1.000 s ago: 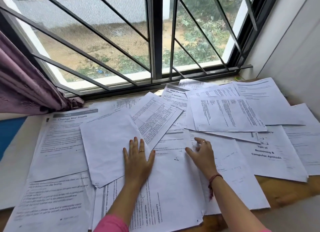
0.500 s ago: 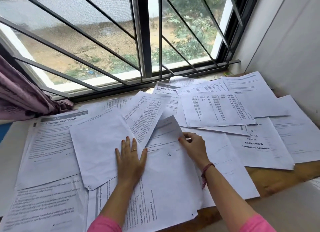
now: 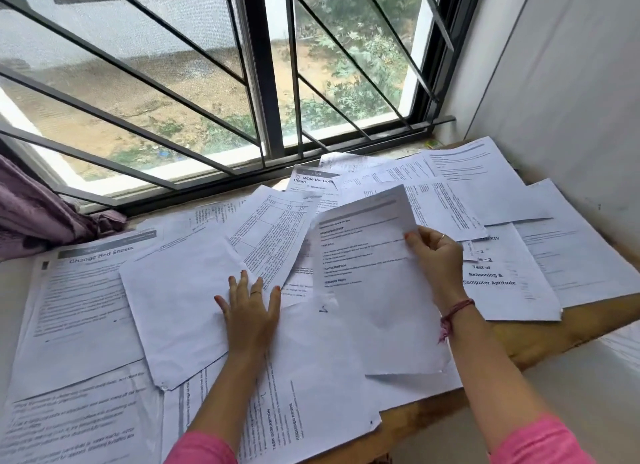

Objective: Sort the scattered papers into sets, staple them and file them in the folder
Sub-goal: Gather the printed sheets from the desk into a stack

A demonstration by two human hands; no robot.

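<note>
Mostly white printed A4 paper sheets [image 3: 502, 273] lay scattered and overlapping across the brown wooden table [image 3: 554, 328] below the black-barred window [image 3: 263, 82]. Right hand [image 3: 438, 255] pinched the right edge of one white sheet with grey header bars and short black text blocks [image 3: 367, 276], thumb on the front, other fingers curled behind; that sheet was lifted at its top, tilted up off the pile, its lower edge near the table's front edge. Left hand [image 3: 249, 311] lay flat, fingers straight and spread, pressing on a blank white sheet [image 3: 180, 304] angled over the others and touching the sheet beside it. Left of that, a sheet headed "Change Bed Sheets" [image 3: 83, 307]. A sheet with a ruled table grid [image 3: 273, 238] sat just beyond the left fingertips. At the far side, a sheet headed "Wipe the Coff... Clean" [image 3: 311, 181], partly covered. Right of the held sheet, a page reading "Test of Reasoning & Computer Aptitude" [image 3: 491, 276]. Purple curtain [image 3: 31, 214] bunched at far left. Pink sleeves [image 3: 540, 443] at the bottom; red thread band [image 3: 453, 311] on the right wrist.
</note>
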